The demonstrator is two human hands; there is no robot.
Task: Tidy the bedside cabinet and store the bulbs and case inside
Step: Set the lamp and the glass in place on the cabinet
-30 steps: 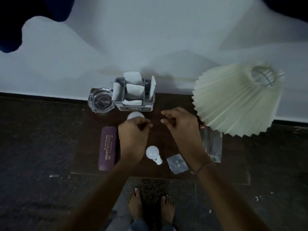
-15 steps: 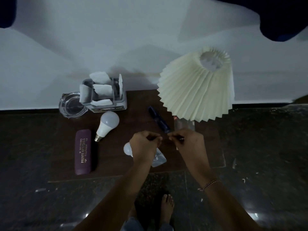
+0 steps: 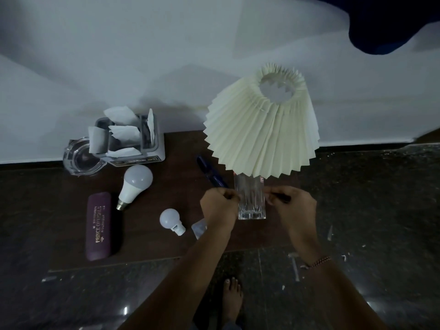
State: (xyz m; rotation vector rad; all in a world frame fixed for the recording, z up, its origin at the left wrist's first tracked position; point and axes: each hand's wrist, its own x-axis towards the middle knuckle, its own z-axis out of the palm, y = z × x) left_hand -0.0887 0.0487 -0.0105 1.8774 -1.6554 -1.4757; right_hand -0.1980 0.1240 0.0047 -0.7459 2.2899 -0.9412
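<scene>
Small bulb [image 3: 170, 219] lies loose on the cabinet top [image 3: 166, 248], just left of the grip and nearer the front edge; a wrist sweep could roll it off. Case [image 3: 98, 226] lies well left, by that edge. Left hand [image 3: 220, 206] and right hand [image 3: 291, 208] are curled and pinching: the left at the end of a dark blue frame [image 3: 210, 172], the right on a dark slim piece [image 3: 284, 199]; whether these are one item cannot be told. Clear ribbed glass [image 3: 251, 203] stands between the hands; a careless pull could tip it. Large bulb [image 3: 137, 183] lies left and beyond. Lampshade [image 3: 262, 132] overhangs just beyond; lifting could knock it
</scene>
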